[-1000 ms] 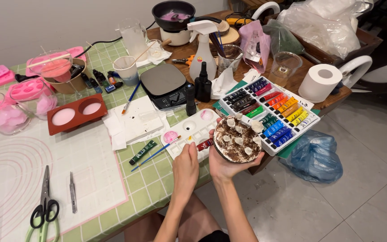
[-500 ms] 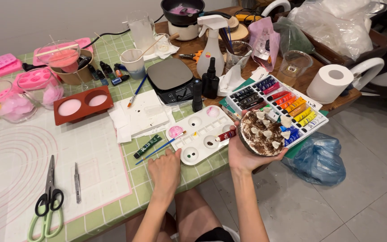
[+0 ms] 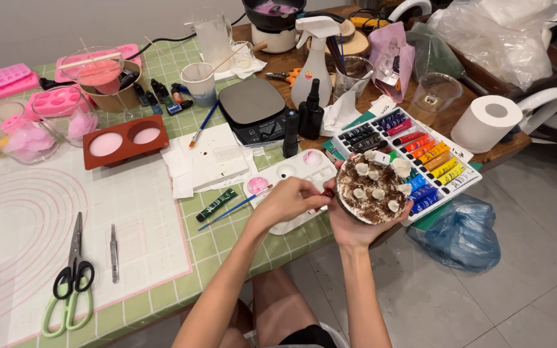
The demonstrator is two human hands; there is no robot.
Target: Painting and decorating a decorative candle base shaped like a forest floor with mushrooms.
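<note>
Decorating of round brown cake-like piece (image 3: 374, 190) with white dollops, off the desk's near edge.
Right hand (image 3: 354, 225) is cupping it from below; left hand (image 3: 289, 198) is pinching a small dark red bit (image 3: 327, 193) at its rim. Judgement: keep it level, press gently.

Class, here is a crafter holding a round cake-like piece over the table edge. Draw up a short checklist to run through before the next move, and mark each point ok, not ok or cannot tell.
1. Round decorated piece supported from below by the right hand: ok.
2. Left hand has a firm pinch on the small red item at the piece's rim: cannot tell, fingers cover it.
3. Paint palette within reach beside the hands: ok.
4. Blue brush lying flat on the table, not rolling off: ok.
5. Piece held over the table: not ok, it hangs past the edge.
6. Scissors away from the hands: ok.
</note>
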